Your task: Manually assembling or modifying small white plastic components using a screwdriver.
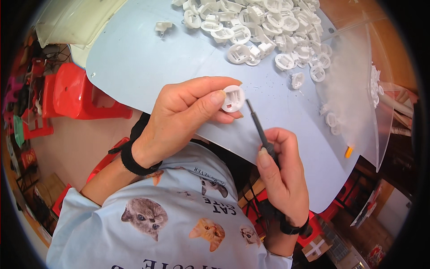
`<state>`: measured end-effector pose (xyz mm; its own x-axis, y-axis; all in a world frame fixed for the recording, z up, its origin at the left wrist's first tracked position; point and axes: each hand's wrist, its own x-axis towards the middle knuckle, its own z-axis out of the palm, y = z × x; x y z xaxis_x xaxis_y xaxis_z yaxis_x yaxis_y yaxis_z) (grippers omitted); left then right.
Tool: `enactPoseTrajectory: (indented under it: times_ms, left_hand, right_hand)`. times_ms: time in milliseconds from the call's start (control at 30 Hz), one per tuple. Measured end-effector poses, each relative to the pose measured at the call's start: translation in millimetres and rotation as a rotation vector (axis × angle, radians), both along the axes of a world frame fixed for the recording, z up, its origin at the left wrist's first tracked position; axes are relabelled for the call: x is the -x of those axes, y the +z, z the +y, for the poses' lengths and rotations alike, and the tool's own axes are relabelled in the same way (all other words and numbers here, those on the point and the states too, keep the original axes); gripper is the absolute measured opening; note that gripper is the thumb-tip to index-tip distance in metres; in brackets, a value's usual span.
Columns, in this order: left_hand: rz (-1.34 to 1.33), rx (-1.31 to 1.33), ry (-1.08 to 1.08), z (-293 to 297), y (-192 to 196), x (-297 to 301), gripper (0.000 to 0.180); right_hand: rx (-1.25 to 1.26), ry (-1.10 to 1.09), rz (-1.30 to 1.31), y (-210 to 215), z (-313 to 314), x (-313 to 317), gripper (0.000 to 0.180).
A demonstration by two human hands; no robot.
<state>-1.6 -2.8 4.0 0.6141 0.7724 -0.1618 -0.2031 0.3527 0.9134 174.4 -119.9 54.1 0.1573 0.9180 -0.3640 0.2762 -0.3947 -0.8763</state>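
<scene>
My left hand [188, 105] pinches a round white plastic part [233, 99] between thumb and fingers, above the table's near edge. Recessed slots show in the part's face, with a small reddish spot low in it. My right hand [284, 168] is closed around a screwdriver-like tool [256, 121] with a slim dark shaft. Its tip points up and left, just right of the white part and apart from it. The palm hides most of the tool's handle.
A big heap of similar white plastic parts [239, 35] covers the table's far side. One loose part [163, 28] lies to its left. A clear plastic bag [354, 85] spreads along the right, near a small orange piece [348, 152]. Red stools [74, 92] stand at left.
</scene>
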Motion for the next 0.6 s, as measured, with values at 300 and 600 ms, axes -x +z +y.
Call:
enactPoseTrajectory:
  times_ms: [300,600]
  left_hand:
    - [-0.017,-0.068,0.071,-0.7,-2.8,-3.2,0.033]
    - [0.016,-0.105,0.086,-2.8,-4.1,-3.4,0.032]
  right_hand:
    - [-0.222,0.058,-0.456,6.4,-4.2,6.9,0.018]
    - [-0.291,0.058,-0.532,2.9,0.7,11.5,0.017]
